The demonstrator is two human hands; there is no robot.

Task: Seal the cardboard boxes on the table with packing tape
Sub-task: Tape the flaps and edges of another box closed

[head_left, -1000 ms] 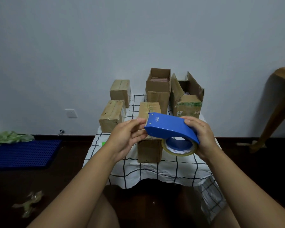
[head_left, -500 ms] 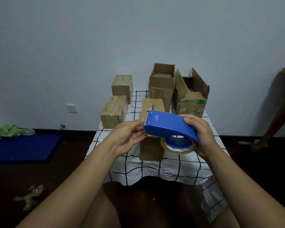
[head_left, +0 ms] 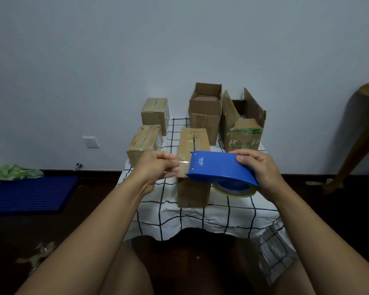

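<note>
The right hand (head_left: 262, 171) grips a blue tape dispenser (head_left: 219, 169) from its right end, fingers curled over the top and thumb at the near side, holding it in the air above the front of the table (head_left: 200, 218). The dispenser's long axis runs left to right, with its cutter end pointing left toward the other hand and its roll of tape (head_left: 234, 189) hanging beneath the right end. The left hand (head_left: 158, 167) pinches the free end of a clear tape strip (head_left: 182, 165), which is stretched between its fingertips and the cutter end. Behind the strip lies a closed cardboard box (head_left: 193, 165), its long axis running away from the person. 2 more closed boxes (head_left: 144, 143) stand at the table's left side, 1 behind the other. At the back right stand 2 open boxes (head_left: 205, 107), flaps up, side by side against the wall.
</note>
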